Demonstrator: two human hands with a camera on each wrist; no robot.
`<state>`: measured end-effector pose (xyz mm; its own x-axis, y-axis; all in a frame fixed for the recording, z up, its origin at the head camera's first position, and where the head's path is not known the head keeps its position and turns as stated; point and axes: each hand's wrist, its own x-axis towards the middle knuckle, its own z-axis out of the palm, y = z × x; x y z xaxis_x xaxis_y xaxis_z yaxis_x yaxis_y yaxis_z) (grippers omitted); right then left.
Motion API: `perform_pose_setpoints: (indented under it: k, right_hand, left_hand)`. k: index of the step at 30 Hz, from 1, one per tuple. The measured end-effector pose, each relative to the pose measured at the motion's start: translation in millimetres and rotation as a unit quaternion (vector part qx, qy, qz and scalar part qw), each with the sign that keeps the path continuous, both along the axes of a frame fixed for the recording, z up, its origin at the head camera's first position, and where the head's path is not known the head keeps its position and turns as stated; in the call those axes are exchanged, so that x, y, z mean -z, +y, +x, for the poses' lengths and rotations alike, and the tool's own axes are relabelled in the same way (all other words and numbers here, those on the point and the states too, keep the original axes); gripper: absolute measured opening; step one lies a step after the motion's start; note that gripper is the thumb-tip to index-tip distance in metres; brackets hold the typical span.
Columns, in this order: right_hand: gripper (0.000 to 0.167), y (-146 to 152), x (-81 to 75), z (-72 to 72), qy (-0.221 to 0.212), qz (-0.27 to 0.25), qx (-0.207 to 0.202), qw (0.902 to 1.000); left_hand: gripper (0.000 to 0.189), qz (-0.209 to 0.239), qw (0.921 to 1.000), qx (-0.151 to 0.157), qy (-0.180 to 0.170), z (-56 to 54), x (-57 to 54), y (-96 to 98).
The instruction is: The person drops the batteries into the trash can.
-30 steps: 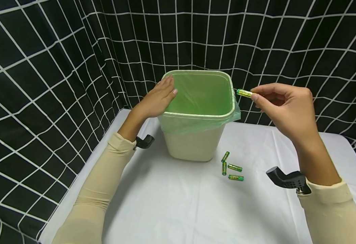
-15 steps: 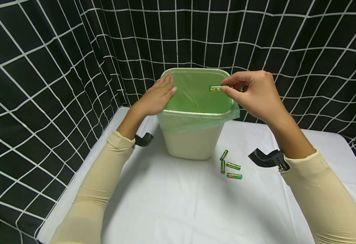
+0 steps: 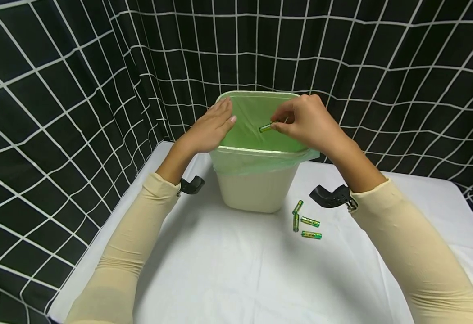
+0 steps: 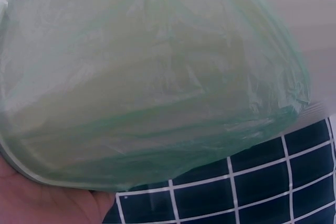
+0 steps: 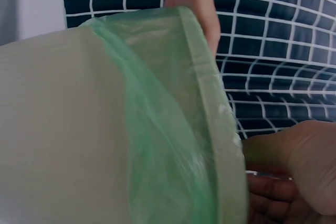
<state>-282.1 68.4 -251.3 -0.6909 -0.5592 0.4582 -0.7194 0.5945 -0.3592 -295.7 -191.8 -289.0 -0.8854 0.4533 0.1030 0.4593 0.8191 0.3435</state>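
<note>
A white trash bin (image 3: 256,191) stands on the table, lined with a thin green plastic bag (image 3: 256,163) folded over its rim. My left hand (image 3: 210,128) rests on the bin's left rim with its fingers straight. Over the bin's opening, my right hand (image 3: 309,123) pinches a green battery (image 3: 266,128) between thumb and fingers, its near end tilted down to the left. In the right wrist view the bin's wall hides that battery. Several more green batteries, one of them a battery (image 3: 311,235) nearest the front, lie on the table right of the bin.
White cloth covers the table (image 3: 236,270). Black curtains (image 3: 269,45) with a white grid close off the back and the left side. A black wrist mount (image 3: 329,196) sits at the right cuff, and another mount (image 3: 192,185) at the left.
My right hand has carried the pinched battery leftward, from outside the bin's right rim to above its opening. The left hand and the loose batteries have stayed in place.
</note>
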Motion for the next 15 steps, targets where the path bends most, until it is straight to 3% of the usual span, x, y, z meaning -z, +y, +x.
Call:
perform_pose_setpoints:
  k: [15]
  right_hand:
    - [0.005, -24, 13.9, -17.8, -0.024, 0.072, -0.019, 0.9969]
  left_hand:
    - [0.062, 0.002, 1.0, 0.004, -0.001, -0.6, 0.5, -1.9]
